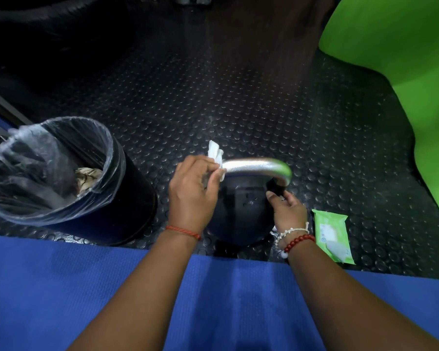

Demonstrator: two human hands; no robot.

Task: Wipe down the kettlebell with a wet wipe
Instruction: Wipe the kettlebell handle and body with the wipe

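Black kettlebell (241, 211) on studded rubber floor (238, 110), left hand (192, 191) pinching white wipe (216, 154) against its silver handle (259, 167), right hand (288, 210) gripping its right side, lined bin (46, 171) at left, green wipe pack (332, 235) at right, blue mat (61, 287) in front

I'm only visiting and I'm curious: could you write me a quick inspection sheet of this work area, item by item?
Surface: black studded rubber floor; blue textured mat along the near edge.
Job's things: black kettlebell with silver handle standing on the floor; white wet wipe pressed on the handle's left end.
Clutter: green wipes pack lying right of the kettlebell; black bin with clear liner at left, crumpled paper inside.
Hands: left hand grips the wipe; right hand holds the kettlebell at the handle's right base.
Cables: nothing seen.
Surroundings: bright green surface at upper right; dark beyond.
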